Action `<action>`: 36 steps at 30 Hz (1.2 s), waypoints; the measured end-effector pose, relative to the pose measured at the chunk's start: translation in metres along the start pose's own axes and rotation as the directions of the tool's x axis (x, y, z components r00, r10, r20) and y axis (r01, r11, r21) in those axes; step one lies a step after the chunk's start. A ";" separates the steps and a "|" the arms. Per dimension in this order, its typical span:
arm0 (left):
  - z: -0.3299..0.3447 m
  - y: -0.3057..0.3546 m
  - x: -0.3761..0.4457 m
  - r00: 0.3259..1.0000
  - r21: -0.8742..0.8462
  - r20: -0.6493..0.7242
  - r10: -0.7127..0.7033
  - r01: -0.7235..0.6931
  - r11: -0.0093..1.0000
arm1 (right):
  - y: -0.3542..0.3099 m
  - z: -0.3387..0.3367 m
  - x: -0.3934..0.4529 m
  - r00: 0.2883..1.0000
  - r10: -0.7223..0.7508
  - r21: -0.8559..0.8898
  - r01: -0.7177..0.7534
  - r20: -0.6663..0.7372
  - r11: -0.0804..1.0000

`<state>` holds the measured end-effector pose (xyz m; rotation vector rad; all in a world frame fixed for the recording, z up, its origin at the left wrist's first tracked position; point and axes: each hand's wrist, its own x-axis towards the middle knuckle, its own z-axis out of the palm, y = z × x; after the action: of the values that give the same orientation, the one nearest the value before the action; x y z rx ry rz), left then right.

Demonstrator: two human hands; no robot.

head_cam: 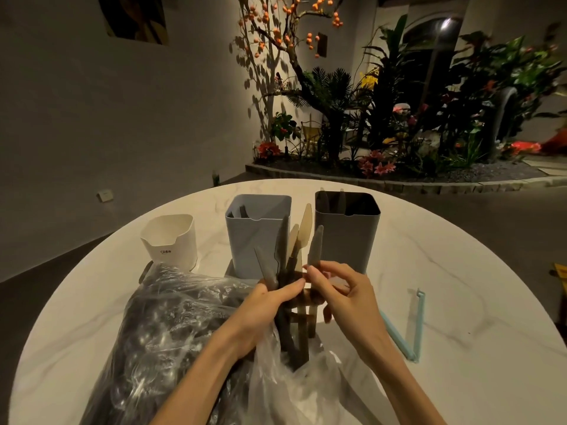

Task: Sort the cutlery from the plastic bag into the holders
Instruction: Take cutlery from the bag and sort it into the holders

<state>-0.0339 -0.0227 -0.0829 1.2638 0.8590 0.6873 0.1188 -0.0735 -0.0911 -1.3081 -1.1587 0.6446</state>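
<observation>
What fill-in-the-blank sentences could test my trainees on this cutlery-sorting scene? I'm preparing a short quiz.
1. The left hand grips a bundle of plastic ____ above the plastic bag.
2. The number of holders standing on the table is ____.
3. The shortest holder, at the left, is coloured ____.
4. The light blue bag clip lies on the table to the ____ of the right hand.

Missing words: knives; three; white; right

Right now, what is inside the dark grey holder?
Inside the dark grey holder, a few dark cutlery pieces stand upright, their tips just above the rim. Its wall hides their lower parts, so their type and count cannot be told.
</observation>
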 end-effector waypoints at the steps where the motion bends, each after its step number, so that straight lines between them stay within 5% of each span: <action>1: 0.000 0.000 0.000 1.000 0.020 0.019 -0.010 0.010 1.000 | 0.000 0.000 0.000 1.000 0.001 0.004 -0.001 0.010 1.000; 6: 0.004 0.004 -0.007 0.994 0.129 0.093 -0.051 0.038 0.991 | 0.002 0.002 0.001 0.994 0.072 0.043 -0.075 0.076 0.996; 17: 0.005 0.007 -0.010 0.985 0.184 0.156 -0.074 0.044 0.982 | -0.013 -0.005 0.008 0.979 0.104 0.322 -0.043 -0.176 0.946; 23: 0.007 0.004 -0.009 0.976 0.316 0.182 -0.123 0.060 0.947 | -0.023 0.000 0.000 0.996 0.086 0.248 -0.083 0.001 0.965; 36: 0.041 0.058 0.013 0.956 0.427 0.282 -0.077 -0.053 0.903 | -0.058 -0.012 0.030 0.997 -0.035 0.147 0.024 0.074 0.989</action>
<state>0.0090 -0.0225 -0.0248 1.7075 0.7927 0.2875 0.1266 -0.0635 -0.0257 -1.1489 -1.1677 0.7493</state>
